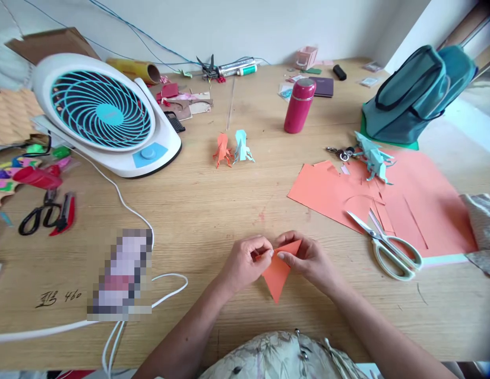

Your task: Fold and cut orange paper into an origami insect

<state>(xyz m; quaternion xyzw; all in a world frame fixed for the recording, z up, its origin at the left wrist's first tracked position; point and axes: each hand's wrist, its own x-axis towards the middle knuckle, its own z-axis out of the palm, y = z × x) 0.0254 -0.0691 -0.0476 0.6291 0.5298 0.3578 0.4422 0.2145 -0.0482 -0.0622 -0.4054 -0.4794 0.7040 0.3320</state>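
Observation:
Low over the near middle of the wooden table [213, 210], both my hands hold a small folded piece of orange paper [277, 276], a triangle with its tip pointing toward me. My left hand [247, 260] pinches its upper left edge with curled fingers. My right hand [308, 258] pinches the upper right corner. Farther back stand two small folded paper figures, an orange one [222, 150] and a light blue one [242, 147].
Sheets of orange paper [427, 210] with white-handled scissors [391, 245] and a teal paper figure [373, 158] lie to the right. A white and teal fan [103, 113] stands at back left, its white cable [122, 200] trailing forward. Pink bottle [299, 105], teal bag [414, 95], black scissors [41, 216].

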